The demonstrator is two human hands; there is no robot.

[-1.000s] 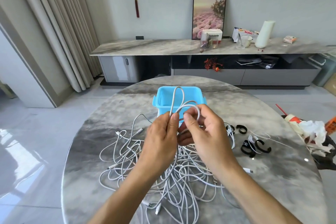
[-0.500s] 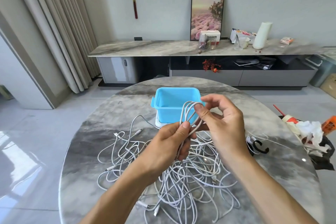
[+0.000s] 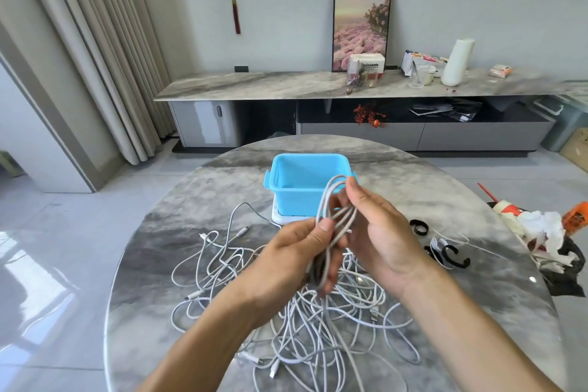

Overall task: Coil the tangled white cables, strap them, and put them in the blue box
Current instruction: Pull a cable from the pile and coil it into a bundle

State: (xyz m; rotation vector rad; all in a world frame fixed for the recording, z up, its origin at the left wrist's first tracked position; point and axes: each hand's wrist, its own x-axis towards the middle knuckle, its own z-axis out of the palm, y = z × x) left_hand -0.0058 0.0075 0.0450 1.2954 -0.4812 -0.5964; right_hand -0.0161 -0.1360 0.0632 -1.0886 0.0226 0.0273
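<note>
A pile of tangled white cables (image 3: 305, 321) lies on the round marble table (image 3: 477, 312) in front of me. My left hand (image 3: 296, 261) grips the lower part of a partly wound cable coil (image 3: 334, 219), thumb pressed on top. My right hand (image 3: 378, 232) pinches the coil's upper loops with curled fingers. The coil hangs above the pile, and its tail runs down into the tangle. The open blue box (image 3: 305, 191) stands on a white lid just behind my hands. Black straps (image 3: 448, 254) lie on the table to the right.
A bag of trash (image 3: 547, 232) sits at the table's right edge. Loose cable ends (image 3: 241, 231) reach left of the box. Behind the table runs a long low cabinet (image 3: 350, 86) holding a picture and small items. Curtains hang at the left.
Both hands have kept winding the cable, and the coil now holds more loops. My right hand has come down closer to my left, uncovering the black straps.
</note>
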